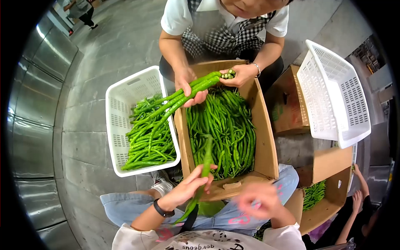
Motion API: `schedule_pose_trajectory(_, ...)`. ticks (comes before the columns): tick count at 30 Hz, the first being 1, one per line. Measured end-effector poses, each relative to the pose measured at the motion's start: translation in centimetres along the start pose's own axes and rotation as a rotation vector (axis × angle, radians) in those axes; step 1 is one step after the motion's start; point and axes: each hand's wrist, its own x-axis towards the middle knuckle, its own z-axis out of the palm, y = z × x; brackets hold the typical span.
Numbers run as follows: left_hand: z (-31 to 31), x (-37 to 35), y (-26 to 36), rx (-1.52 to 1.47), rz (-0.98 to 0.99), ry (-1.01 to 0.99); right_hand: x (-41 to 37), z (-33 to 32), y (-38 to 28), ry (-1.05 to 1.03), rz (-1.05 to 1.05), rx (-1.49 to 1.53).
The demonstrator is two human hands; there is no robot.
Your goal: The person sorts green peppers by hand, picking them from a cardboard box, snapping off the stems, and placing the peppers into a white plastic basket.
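Note:
My left hand (192, 186), with a dark band on the wrist, is closed around a long green chili pepper (207, 156), its upper end blurred over the near part of a cardboard box (266, 139). Many more green chili peppers (227, 129) fill that box. Over my right knee, near the box's front corner, my right hand (259, 201) is smeared by motion, and its fingers cannot be made out clearly. Across the box, a co-worker's two hands (189, 85) hold a bunch of long green peppers (196, 88), stem ends toward the right.
A white plastic basket (111, 125) with green peppers stands left of the box. Another white basket (329, 96) tilts on a carton (285, 102) at the right. A further pepper box (333, 206) and another person's arms (354, 204) are at lower right. Metal panels line the left.

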Motion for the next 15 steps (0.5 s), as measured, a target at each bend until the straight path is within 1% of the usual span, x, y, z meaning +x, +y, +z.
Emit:
schedule_pose_trajectory(1, -0.3, -0.5, -0.2, 0.138, 0.051, -0.036, 0.8, 0.7, -0.6, -0.154, -0.147, 0.102)
schedule_pose_trajectory(2, -0.1, -1.2, -0.3, 0.151, 0.090, -0.024, 1.2, 0.7, 0.3, -0.228, -0.094, -0.022)
schedule_pose_trajectory(4, 0.3, -2.5, 0.4, 0.079, 0.167, -0.015, 2.6, 0.8, 4.4, -0.373, 0.014, -0.265)
schedule_pose_trajectory(5, 0.3, -2.6, 0.8, 0.150, 0.233, 0.016, 3.3, 0.6, 8.0, -0.278, 0.181, -0.370)
schedule_pose_trajectory(6, -0.3, -2.4, 1.0, 0.331, 0.230, 0.018, 3.5, 0.4, 11.7, -0.182, 0.346, -0.477)
schedule_pose_trajectory(8, -2.2, -2.0, 2.0, 0.693, 0.229, 0.025, 3.0, 0.5, 15.4, -0.095, 0.324, -0.698)
schedule_pose_trajectory(9, -2.7, -2.0, 2.8, 0.851, 0.220, 0.061, 3.9, 0.7, 14.1, -0.057, 0.443, -0.417)
schedule_pose_trajectory(10, -2.6, -1.8, 3.4, 0.848, 0.207, 0.136, 4.7, 1.0, 12.0, -0.036, 0.562, -0.133)
schedule_pose_trajectory(11, -2.3, -1.8, 3.7, 0.837, 0.184, 0.213, 5.1, 1.6, 10.8, 0.015, 0.512, 0.074)
schedule_pose_trajectory(12, -2.1, -2.0, 3.7, 0.834, 0.159, 0.287, 5.7, 2.5, 9.2, 0.066, 0.455, 0.176)
schedule_pose_trajectory(13, -2.6, -1.7, 3.0, 0.971, 0.272, 0.351, 6.4, 2.9, 8.1, 0.019, 0.238, -0.031)
schedule_pose_trajectory(14, -2.9, -1.6, 2.9, 1.090, 0.297, 0.352, 7.0, 3.1, 7.4, -0.022, 0.014, -0.235)
schedule_pose_trajectory(15, -3.0, -1.6, 3.0, 1.205, 0.320, 0.350, 7.4, 3.2, 6.8, -0.123, -0.053, -0.329)
